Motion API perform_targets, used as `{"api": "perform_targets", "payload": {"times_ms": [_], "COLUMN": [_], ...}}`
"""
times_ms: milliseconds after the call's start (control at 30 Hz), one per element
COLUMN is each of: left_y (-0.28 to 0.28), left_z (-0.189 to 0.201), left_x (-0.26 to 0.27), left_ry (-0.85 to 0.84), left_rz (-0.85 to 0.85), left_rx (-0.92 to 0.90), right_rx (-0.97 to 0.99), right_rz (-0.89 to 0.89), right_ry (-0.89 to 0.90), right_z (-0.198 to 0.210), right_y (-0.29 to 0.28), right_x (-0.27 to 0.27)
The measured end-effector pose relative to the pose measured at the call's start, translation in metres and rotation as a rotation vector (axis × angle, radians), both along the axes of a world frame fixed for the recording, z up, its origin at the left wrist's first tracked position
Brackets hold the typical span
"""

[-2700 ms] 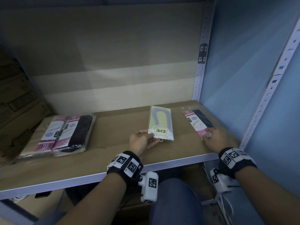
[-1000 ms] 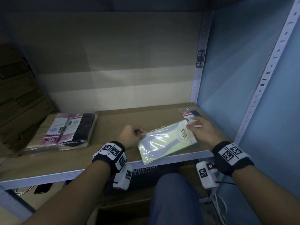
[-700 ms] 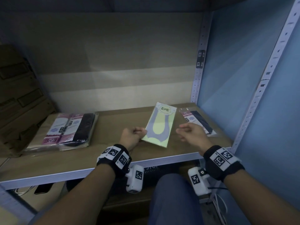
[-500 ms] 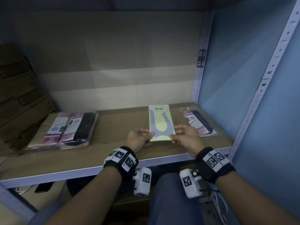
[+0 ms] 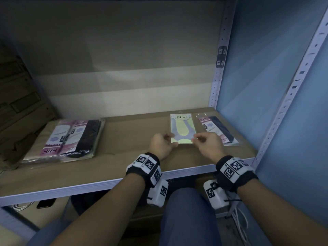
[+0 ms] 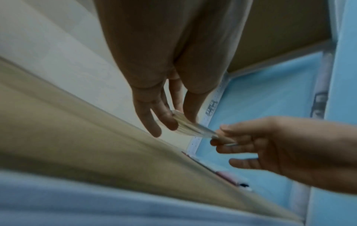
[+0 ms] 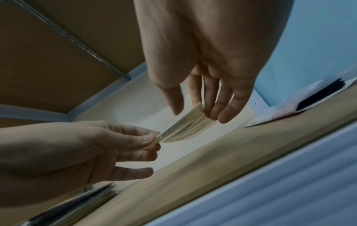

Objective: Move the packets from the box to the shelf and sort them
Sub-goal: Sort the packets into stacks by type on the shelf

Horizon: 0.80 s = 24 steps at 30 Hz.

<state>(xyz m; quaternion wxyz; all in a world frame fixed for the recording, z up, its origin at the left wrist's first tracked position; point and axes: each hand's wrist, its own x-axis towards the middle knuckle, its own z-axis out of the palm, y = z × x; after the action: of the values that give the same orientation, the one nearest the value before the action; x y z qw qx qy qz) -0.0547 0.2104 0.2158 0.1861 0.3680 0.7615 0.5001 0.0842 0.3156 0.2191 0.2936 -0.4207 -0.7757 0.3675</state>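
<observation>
A yellow-green packet (image 5: pixel 182 127) with a lilac shape and its label at the far end hovers just over the cardboard-lined shelf (image 5: pixel 124 157), right of centre. My left hand (image 5: pixel 170 140) pinches its near left corner and my right hand (image 5: pixel 196 138) pinches its near right corner. The left wrist view shows the packet's edge (image 6: pixel 188 126) between my left thumb and fingers (image 6: pixel 170 120). In the right wrist view the packet (image 7: pixel 183 126) is stretched between both hands. A pink-and-black packet (image 5: pixel 217 129) lies flat just to its right.
A pile of pink-and-black packets (image 5: pixel 71 137) lies at the shelf's left end. White slotted posts (image 5: pixel 218 68) and a blue wall (image 5: pixel 266 86) close the right side. Brown cartons (image 5: pixel 16 103) stand at the left. Cables (image 5: pixel 241 226) and my knees are below the shelf.
The yellow-green packet was turned end for end, so its label now points away. Both hands have taken its near corners and brought it beside the pink-and-black packet.
</observation>
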Motion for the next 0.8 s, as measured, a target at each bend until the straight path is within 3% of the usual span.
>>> {"api": "perform_targets", "payload": {"times_ms": [133,400,600,800], "left_y": [0.017,0.038,0.040,0.026], "left_z": [-0.013,-0.032,-0.031,-0.023], "left_x": [0.005,0.014,0.011,0.002], "left_ry": [0.269,0.479,0.472,0.433], "left_rz": [-0.044,-0.080,-0.176,-0.155], "left_rx": [-0.160,-0.367,-0.354,-0.295], "right_rx": [0.044,0.225,0.297,0.254], "right_rz": [0.068,0.101,0.125,0.116], "right_ry": [-0.190,-0.446,-0.499,-0.533], "right_z": [-0.007,-0.029,-0.032,-0.017], "right_y": [0.013,0.029,0.027,0.020], "right_x": [0.002,-0.002,-0.004,-0.007]}}
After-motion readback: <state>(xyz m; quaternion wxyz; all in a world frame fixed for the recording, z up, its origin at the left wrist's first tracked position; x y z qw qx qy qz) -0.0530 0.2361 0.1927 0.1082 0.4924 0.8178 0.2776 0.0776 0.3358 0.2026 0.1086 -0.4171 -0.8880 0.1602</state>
